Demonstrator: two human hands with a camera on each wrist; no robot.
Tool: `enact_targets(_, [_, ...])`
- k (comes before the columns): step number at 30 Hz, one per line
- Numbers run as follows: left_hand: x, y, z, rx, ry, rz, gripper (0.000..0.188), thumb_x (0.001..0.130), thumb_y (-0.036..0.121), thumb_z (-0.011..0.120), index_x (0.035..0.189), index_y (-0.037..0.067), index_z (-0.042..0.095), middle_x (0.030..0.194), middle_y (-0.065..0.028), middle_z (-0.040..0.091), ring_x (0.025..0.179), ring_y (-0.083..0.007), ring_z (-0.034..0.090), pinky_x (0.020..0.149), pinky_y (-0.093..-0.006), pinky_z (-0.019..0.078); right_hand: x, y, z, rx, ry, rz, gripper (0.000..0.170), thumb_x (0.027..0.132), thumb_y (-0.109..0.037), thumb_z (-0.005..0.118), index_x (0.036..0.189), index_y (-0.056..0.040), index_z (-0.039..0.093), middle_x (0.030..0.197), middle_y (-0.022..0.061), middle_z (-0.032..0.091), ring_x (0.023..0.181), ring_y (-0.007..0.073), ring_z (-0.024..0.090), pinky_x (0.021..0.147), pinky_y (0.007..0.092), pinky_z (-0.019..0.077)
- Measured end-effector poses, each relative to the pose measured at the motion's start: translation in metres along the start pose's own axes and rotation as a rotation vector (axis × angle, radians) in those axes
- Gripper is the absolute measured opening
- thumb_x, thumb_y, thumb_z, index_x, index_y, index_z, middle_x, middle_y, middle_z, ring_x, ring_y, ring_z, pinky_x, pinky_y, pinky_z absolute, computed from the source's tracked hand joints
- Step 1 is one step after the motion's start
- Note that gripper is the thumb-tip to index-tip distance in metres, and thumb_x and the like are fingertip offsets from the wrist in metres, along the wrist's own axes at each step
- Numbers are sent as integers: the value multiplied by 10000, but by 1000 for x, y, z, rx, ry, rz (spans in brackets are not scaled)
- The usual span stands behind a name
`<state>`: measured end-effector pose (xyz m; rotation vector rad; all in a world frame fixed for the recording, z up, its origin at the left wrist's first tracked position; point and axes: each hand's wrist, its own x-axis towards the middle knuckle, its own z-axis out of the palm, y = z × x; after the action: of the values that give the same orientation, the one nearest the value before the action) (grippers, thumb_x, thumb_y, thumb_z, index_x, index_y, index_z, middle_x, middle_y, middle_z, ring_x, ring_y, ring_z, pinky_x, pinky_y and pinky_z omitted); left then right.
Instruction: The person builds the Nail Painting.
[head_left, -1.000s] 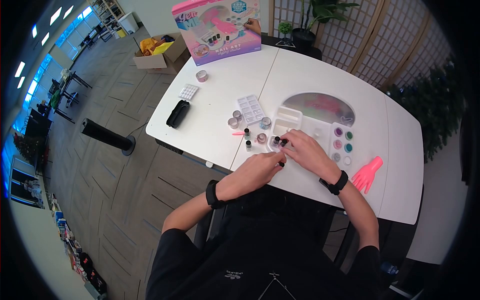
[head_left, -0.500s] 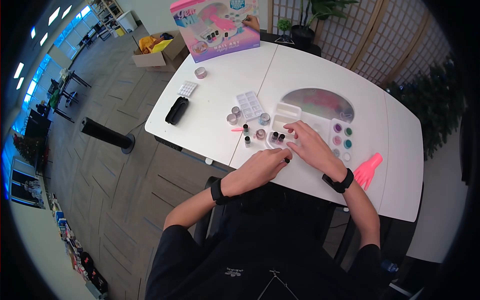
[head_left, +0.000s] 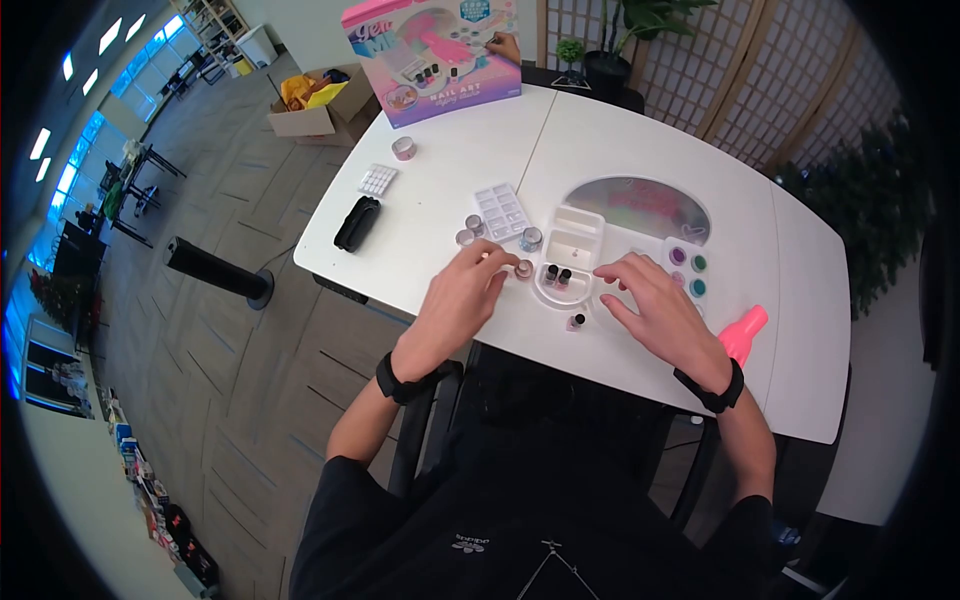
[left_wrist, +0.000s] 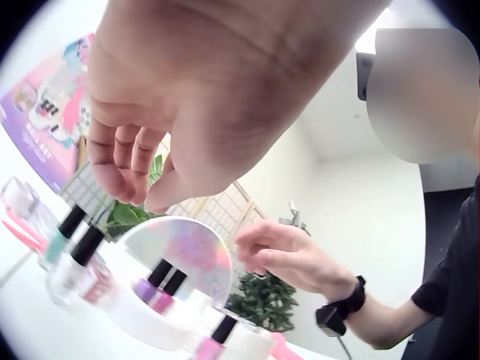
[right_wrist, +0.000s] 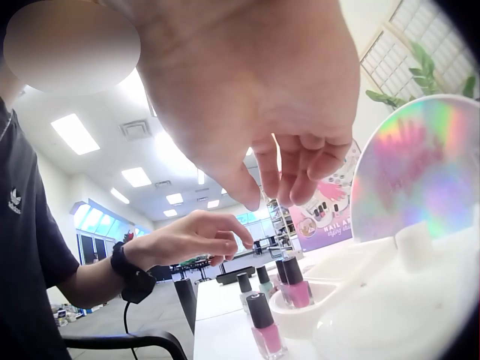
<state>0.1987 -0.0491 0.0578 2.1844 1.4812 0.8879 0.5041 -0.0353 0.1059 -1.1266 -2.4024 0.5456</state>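
Observation:
My left hand [head_left: 462,295] hovers over the left side of the group, fingers loosely bent and holding nothing. Beneath it in the left wrist view stand a clear nail polish bottle [left_wrist: 73,274] and a teal one [left_wrist: 60,240], both hidden by the hand in the head view. A pink nail polish bottle [head_left: 576,322] stands alone on the table in front of the white tray [head_left: 540,292]. In the tray's front compartment, a purple bottle [left_wrist: 150,283] and a magenta one [left_wrist: 169,292] sit side by side. Right of the tray, my right hand [head_left: 660,310] is relaxed, with nothing in it.
Glitter jars [head_left: 531,239] and a white sectioned palette [head_left: 501,211] lie left of the tray. Behind it rises an iridescent panel [head_left: 640,205]. Pots of colour [head_left: 698,263] and a pink model hand [head_left: 742,335] are at right; the kit box [head_left: 435,65] stands at the back.
My left hand has let go of the pink nail polish bottle and moved left toward the other bottles. My right hand has drawn away from the tray's bottles to the right.

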Motion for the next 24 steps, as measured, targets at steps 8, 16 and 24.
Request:
enact_targets(8, [-2, -16, -4, 115, -76, -99, 203, 989, 153, 769, 1177, 77, 758, 1096, -102, 721, 1028, -328, 727, 861, -471, 592, 3, 1, 6, 24, 5, -51, 239, 1017, -136, 730, 1232, -35, 705, 1050, 110, 681, 983, 275, 666, 859, 416, 544])
enact_targets(16, [6, -1, -17, -14, -86, -75, 208, 997, 156, 783, 1174, 48, 775, 1034, -114, 768, 870, -283, 711, 796, -406, 578, 8, -10, 3, 95, -71, 34, 252, 1043, -193, 716, 1232, -27, 709, 1131, 119, 733, 1060, 297, 706, 918, 428, 567])
enact_targets(24, [21, 60, -12, -209, -26, 160, 226, 994, 94, 784, 1219, 68, 774, 999, -103, 743, 844, -250, 715, 764, -360, 583, 22, -25, 11, 333, -112, 86, 315, 1041, -191, 739, 1289, -3, 688, 1100, 135, 769, 949, 289, 754, 845, 410, 592])
